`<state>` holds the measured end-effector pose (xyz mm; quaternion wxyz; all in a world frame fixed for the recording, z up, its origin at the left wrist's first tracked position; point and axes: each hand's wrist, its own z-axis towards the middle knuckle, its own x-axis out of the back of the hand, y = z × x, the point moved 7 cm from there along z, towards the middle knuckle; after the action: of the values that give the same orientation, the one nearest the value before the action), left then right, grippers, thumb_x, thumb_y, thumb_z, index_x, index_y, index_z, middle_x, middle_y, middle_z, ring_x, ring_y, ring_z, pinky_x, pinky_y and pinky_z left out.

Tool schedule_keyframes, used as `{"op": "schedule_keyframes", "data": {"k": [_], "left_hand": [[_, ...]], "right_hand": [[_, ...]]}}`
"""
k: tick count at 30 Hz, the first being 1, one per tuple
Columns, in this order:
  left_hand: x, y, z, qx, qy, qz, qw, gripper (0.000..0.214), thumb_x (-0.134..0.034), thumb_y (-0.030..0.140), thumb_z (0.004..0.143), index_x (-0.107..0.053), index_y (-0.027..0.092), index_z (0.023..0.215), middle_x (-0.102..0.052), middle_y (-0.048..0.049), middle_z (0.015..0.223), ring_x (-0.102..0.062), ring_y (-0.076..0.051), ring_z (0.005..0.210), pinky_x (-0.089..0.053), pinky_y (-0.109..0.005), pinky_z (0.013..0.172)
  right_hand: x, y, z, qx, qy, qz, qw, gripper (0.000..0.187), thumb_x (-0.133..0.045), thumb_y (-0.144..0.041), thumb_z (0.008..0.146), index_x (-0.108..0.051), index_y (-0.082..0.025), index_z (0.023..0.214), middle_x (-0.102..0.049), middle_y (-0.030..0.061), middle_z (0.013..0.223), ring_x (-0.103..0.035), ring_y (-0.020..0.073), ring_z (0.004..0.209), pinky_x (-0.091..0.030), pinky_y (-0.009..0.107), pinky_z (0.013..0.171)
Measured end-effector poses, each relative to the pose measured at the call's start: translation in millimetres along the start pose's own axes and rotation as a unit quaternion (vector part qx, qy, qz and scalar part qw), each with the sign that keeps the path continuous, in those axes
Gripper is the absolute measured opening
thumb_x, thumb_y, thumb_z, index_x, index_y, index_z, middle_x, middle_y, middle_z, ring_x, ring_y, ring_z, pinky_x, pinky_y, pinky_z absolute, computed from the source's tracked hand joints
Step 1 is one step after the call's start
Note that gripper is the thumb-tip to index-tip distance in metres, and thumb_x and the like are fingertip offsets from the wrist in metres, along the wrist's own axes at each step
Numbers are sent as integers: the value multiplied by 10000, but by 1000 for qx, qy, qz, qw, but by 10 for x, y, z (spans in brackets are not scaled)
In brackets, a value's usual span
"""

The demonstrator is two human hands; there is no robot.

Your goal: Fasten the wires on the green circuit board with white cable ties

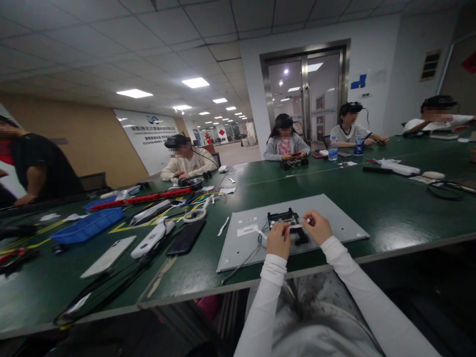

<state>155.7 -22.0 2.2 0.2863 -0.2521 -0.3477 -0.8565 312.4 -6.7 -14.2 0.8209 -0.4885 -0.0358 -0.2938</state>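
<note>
A flat light grey metal panel (334, 213) lies at the table's near edge, with white labels (247, 229) on its left side. On its middle sits a black-framed part (283, 216) that looks like a small circuit board. My left hand (278, 241) and my right hand (318, 228) are closed over this part. Between their fingertips stretches a thin white strip (296, 226), its kind too small to make out. Just below it a black piece (302, 240) shows, partly behind my left hand. A thin grey cable (247, 260) runs from beside my left hand over the panel's front edge.
Left of the panel lie a black phone (187, 237), a white handheld device (153, 239), a white phone (109, 256), cables and a blue tray (89, 226). Several people sit across the green table (256, 183). A water bottle (332, 148) stands at the far side.
</note>
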Motion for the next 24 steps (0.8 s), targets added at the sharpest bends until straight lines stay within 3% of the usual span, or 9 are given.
{"op": "schedule_keyframes", "data": {"k": [12, 24], "left_hand": [[-1, 68, 7, -5, -24, 36, 999, 113, -459, 128, 743, -556, 169, 783, -539, -21, 769, -501, -119, 718, -411, -258, 670], [-51, 24, -5, 27, -56, 70, 996, 141, -440, 117, 743, -547, 170, 818, -524, -15, 774, -486, -109, 715, -384, -232, 680]], "right_hand": [[21, 39, -29, -22, -3, -15, 1000, 151, -483, -315, 625, -523, -199, 714, -555, -22, 581, -497, 113, 523, -377, 235, 559], [-80, 154, -36, -32, -51, -80, 995, 132, -497, -292, 619, -502, -205, 718, -555, -35, 586, -498, 100, 526, -352, 217, 554]]}}
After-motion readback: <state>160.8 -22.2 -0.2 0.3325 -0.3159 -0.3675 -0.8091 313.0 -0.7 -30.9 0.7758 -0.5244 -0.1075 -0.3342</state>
